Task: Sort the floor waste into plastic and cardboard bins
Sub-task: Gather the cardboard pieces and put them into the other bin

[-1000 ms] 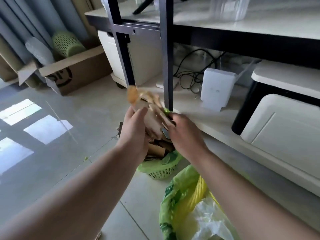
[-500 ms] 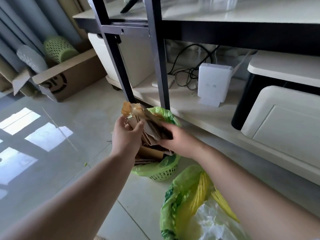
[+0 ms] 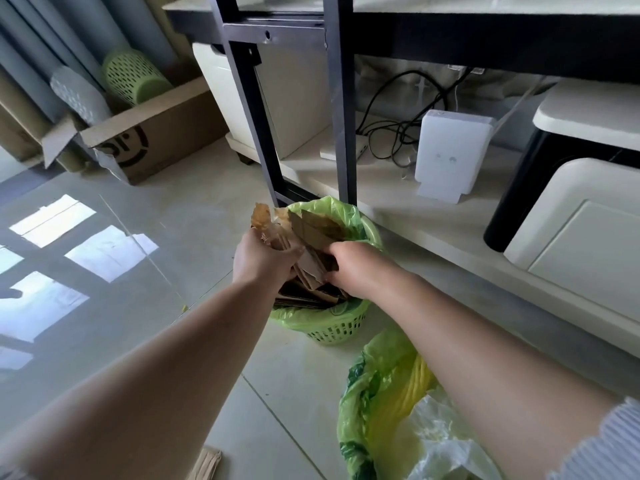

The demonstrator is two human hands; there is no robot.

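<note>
Tiled floor beside black-legged desk. Left hand [image 3: 263, 261] and right hand [image 3: 349, 268] both grasp cardboard scraps [image 3: 304, 237], bunched over green lined basket [image 3: 332, 320] so pieces fit inside. Second green-lined bin [image 3: 377, 403] near right, holds plastic. Loose cardboard piece [image 3: 207, 465] on near floor, unsorted.

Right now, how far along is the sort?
Done: the green basket already holds cardboard, and the yellow bin holds clear plastic. In hand: the left hand and right hand both grip a cardboard bundle over the green basket. Left: one cardboard piece lies on the floor at the frame's bottom edge.
</note>
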